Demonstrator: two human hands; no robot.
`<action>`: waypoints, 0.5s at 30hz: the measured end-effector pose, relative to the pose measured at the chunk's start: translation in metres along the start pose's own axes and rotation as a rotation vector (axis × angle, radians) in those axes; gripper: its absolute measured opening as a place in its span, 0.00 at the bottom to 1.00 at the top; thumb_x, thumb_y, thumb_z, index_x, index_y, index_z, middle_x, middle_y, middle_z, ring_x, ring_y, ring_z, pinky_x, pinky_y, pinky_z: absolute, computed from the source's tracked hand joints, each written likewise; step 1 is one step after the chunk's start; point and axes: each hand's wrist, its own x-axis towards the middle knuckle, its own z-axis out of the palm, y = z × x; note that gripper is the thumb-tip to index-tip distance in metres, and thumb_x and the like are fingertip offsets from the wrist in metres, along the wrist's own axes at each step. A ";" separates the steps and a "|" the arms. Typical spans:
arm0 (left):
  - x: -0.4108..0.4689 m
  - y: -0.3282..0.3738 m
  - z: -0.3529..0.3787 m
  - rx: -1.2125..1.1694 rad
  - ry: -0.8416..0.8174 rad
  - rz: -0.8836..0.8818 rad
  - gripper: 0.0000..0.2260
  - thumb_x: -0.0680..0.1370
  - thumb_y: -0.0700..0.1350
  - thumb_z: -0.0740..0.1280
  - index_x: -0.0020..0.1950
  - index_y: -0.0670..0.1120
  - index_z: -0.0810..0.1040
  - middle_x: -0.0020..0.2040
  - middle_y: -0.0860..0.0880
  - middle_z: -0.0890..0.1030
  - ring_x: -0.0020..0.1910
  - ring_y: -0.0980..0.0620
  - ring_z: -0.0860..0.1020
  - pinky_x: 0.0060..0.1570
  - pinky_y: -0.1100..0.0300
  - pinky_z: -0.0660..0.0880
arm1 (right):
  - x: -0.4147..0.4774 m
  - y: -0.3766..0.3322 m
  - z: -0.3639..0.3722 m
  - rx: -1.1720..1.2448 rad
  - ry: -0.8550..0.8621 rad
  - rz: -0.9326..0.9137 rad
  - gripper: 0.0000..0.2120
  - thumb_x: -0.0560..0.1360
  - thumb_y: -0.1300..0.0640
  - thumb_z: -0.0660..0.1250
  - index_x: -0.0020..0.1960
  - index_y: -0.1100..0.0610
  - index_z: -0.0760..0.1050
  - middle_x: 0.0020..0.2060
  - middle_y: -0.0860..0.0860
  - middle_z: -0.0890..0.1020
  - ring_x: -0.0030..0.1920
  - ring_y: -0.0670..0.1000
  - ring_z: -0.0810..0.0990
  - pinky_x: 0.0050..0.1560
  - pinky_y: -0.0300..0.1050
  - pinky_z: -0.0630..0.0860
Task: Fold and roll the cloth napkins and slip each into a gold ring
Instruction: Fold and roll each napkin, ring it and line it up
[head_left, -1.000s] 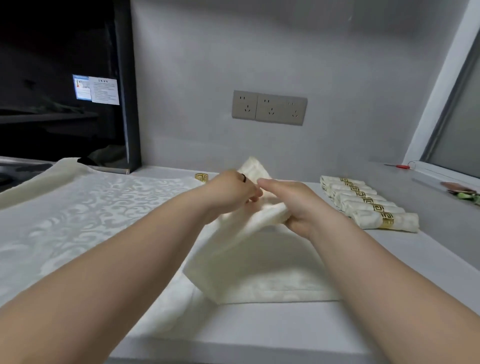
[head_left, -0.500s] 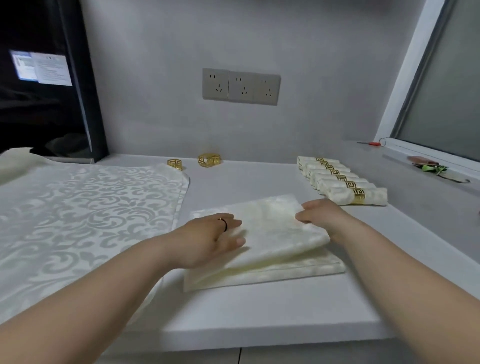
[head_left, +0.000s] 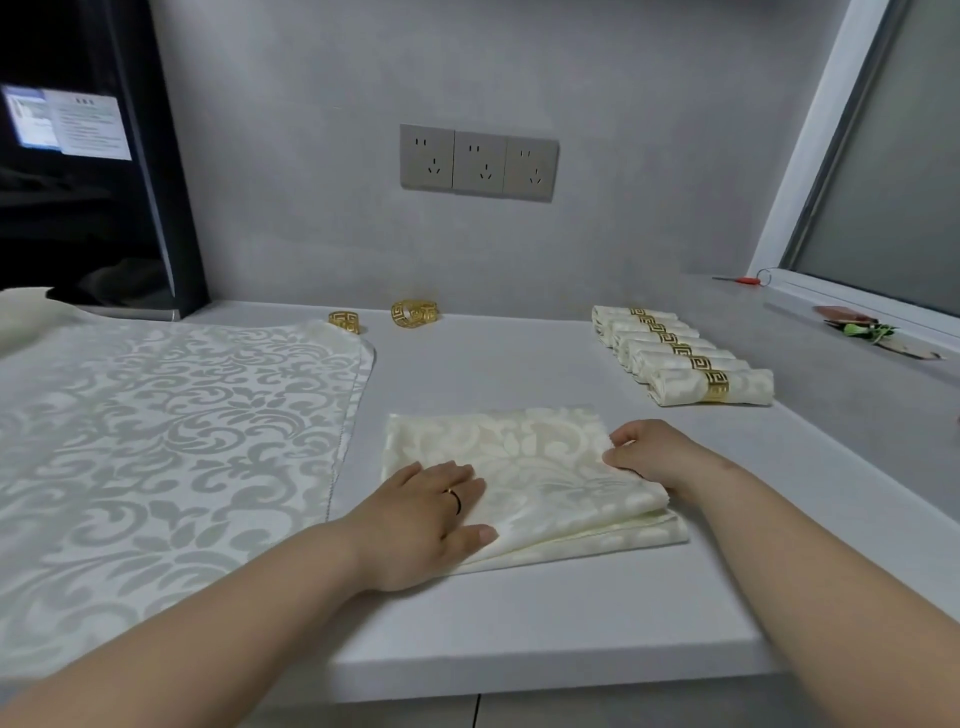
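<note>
left hand (head_left: 431, 519) laid flat on near-left corner of folded napkin (head_left: 530, 467) | its right edge pinched by curled right hand (head_left: 649, 457) | napkin lain on counter (head_left: 519, 623) | ringed rolls (head_left: 685, 358) lined far right | loose gold rings (head_left: 414, 313) set by wall

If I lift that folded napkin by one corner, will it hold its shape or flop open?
Likely floppy: the folded napkin lies in loose layers that gape at its near edge. Thin, so probably light; its sheen suggests it may slide on the counter.
</note>
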 end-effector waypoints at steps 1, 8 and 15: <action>0.000 0.000 0.001 0.016 -0.010 -0.005 0.27 0.81 0.56 0.48 0.76 0.47 0.47 0.77 0.51 0.45 0.75 0.57 0.42 0.70 0.61 0.38 | 0.001 -0.001 -0.001 -0.053 -0.021 -0.002 0.17 0.74 0.64 0.62 0.59 0.74 0.69 0.36 0.62 0.72 0.33 0.50 0.66 0.30 0.41 0.61; 0.000 0.001 0.003 0.036 -0.027 -0.030 0.27 0.81 0.57 0.48 0.76 0.47 0.46 0.77 0.51 0.45 0.75 0.57 0.42 0.71 0.60 0.39 | -0.029 -0.044 0.020 -0.356 0.104 -0.270 0.20 0.79 0.60 0.52 0.71 0.56 0.62 0.70 0.53 0.65 0.69 0.54 0.65 0.65 0.42 0.63; -0.001 -0.001 0.002 0.009 -0.039 -0.052 0.29 0.80 0.58 0.49 0.76 0.46 0.46 0.77 0.50 0.45 0.75 0.55 0.42 0.71 0.61 0.40 | -0.055 -0.022 0.072 -0.477 -0.110 -0.351 0.24 0.82 0.52 0.45 0.76 0.57 0.46 0.76 0.52 0.47 0.75 0.49 0.45 0.73 0.42 0.43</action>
